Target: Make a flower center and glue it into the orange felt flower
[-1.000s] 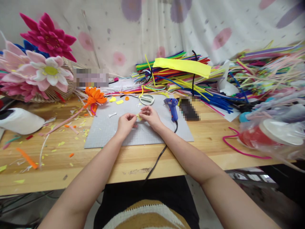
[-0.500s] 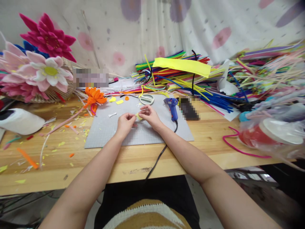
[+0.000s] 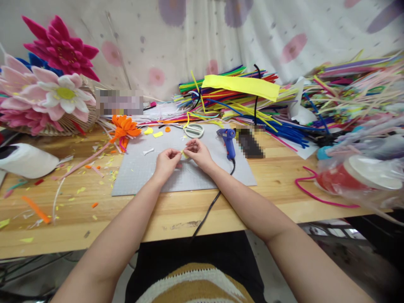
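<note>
Over the grey cutting mat [image 3: 142, 179], my left hand [image 3: 168, 163] and my right hand [image 3: 198, 152] meet fingertip to fingertip. Both pinch a small yellow piece [image 3: 183, 155], mostly hidden by the fingers; its exact shape is too small to tell. Just beyond the hands lie scissors [image 3: 194, 131] with pale handles. A short white piece [image 3: 148, 151] rests on the mat to the left, and yellow scraps [image 3: 158, 134] lie farther back. The blue hot glue gun [image 3: 229, 143] lies right of my right hand.
An orange fuzzy flower [image 3: 125, 128] lies at the mat's back left corner. Bundles of coloured pipe cleaners [image 3: 227, 99] line the back. At left are a flower basket [image 3: 78, 113] and a white cone of thread [image 3: 30, 160]. A black cord [image 3: 206, 214] crosses the table's front edge.
Less of the yellow piece shows between my fingertips than before. My hands have otherwise hardly moved, and the things on the table lie as they did.
</note>
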The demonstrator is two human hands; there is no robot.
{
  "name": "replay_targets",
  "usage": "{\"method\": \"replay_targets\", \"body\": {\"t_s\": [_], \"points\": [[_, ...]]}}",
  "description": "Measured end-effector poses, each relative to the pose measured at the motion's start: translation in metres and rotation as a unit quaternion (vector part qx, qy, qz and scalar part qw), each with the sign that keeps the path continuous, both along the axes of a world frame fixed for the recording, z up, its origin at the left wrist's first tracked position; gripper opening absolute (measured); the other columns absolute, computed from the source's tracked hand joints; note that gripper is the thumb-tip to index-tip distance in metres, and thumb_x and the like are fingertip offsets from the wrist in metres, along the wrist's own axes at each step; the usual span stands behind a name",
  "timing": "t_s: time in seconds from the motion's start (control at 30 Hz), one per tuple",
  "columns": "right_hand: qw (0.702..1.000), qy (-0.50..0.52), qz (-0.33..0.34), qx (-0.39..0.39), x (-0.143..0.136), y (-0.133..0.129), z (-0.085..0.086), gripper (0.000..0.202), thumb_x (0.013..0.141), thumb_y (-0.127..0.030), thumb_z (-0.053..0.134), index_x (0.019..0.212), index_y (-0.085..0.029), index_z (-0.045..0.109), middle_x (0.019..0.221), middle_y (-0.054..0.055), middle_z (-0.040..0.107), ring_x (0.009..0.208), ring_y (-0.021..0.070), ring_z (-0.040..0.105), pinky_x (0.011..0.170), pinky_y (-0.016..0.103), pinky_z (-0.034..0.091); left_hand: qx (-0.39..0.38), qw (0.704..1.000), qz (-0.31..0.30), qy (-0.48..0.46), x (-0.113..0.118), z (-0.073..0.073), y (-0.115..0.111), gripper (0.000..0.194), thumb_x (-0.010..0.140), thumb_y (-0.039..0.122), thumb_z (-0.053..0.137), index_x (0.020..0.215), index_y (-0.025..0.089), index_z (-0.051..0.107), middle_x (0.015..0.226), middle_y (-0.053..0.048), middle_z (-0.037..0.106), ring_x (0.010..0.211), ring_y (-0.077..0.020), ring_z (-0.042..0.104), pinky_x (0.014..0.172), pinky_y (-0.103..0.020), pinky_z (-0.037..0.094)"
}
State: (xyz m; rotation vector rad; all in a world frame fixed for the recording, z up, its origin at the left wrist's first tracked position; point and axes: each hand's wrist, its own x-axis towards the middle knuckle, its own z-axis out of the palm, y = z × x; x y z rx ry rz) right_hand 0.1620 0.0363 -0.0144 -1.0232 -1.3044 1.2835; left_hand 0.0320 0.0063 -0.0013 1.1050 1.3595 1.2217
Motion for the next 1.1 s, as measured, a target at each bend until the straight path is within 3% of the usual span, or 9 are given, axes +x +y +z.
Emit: {"method": "replay_targets", "body": {"t_s": [0.2, 0.3, 0.47, 0.67, 0.9, 1.1], "points": [[1.000, 0.016, 0.003, 0.006, 0.002, 0.000, 0.002, 0.034, 0.059, -0.029, 0.067, 0.083, -0.021, 0.045, 0.069, -0.006, 0.059, 0.061, 0.0081, 0.055, 0.064, 0.025, 0.044, -0.013, 1.000, 0.000, -0.006, -0.004, 0.006, 0.001, 0.021, 0.058, 0.031, 0.068, 0.069, 0.013, 0.063, 0.058, 0.001, 0.057, 0.051, -0.0090, 0.051, 0.046, -0.022, 0.049], [0.999, 0.034, 0.042, 0.009, 0.003, -0.002, 0.006, 0.037, 0.058, -0.030, 0.069, 0.084, -0.022, 0.044, 0.068, -0.006, 0.059, 0.061, 0.0081, 0.055, 0.064, 0.025, 0.044, -0.040, 0.999, 0.002, -0.022, -0.008, 0.013, 0.002, 0.021, 0.060, 0.030, 0.067, 0.071, 0.013, 0.064, 0.062, 0.000, 0.059, 0.056, -0.0105, 0.055, 0.047, -0.022, 0.050], [0.994, 0.013, 0.096, 0.040, 0.003, -0.007, 0.009, 0.037, 0.061, -0.031, 0.068, 0.087, -0.022, 0.044, 0.070, -0.005, 0.059, 0.062, 0.0090, 0.055, 0.061, 0.024, 0.043, -0.078, 0.995, -0.060, -0.028, -0.016, 0.015, 0.004, 0.024, 0.058, 0.031, 0.072, 0.070, 0.012, 0.064, 0.061, -0.001, 0.061, 0.057, -0.0103, 0.058, 0.055, -0.024, 0.051], [0.990, -0.052, 0.090, 0.097, 0.002, -0.008, 0.004, 0.032, 0.066, -0.032, 0.064, 0.090, -0.022, 0.044, 0.073, -0.004, 0.058, 0.064, 0.0095, 0.056, 0.063, 0.025, 0.044, -0.100, 0.986, -0.128, -0.033, -0.022, 0.014, 0.004, 0.030, 0.055, 0.035, 0.076, 0.070, 0.012, 0.065, 0.063, -0.003, 0.064, 0.061, -0.0110, 0.061, 0.060, -0.024, 0.051], [0.985, -0.099, 0.049, 0.136, 0.002, -0.009, 0.004, 0.031, 0.067, -0.030, 0.063, 0.092, -0.022, 0.045, 0.079, -0.003, 0.055, 0.064, 0.0089, 0.052, 0.062, 0.025, 0.044, -0.091, 0.986, -0.134, -0.032, -0.024, 0.011, 0.006, 0.033, 0.051, 0.039, 0.079, 0.067, 0.013, 0.066, 0.060, -0.004, 0.065, 0.057, -0.0109, 0.060, 0.059, -0.025, 0.053], [0.988, -0.081, 0.047, 0.126, 0.002, -0.007, 0.004, 0.031, 0.066, -0.030, 0.063, 0.089, -0.022, 0.046, 0.076, -0.003, 0.053, 0.065, 0.0087, 0.051, 0.062, 0.025, 0.043, -0.086, 0.984, -0.154, -0.032, -0.024, 0.012, 0.006, 0.034, 0.051, 0.040, 0.079, 0.069, 0.013, 0.068, 0.060, -0.004, 0.064, 0.058, -0.0114, 0.059, 0.059, -0.026, 0.054]]}}
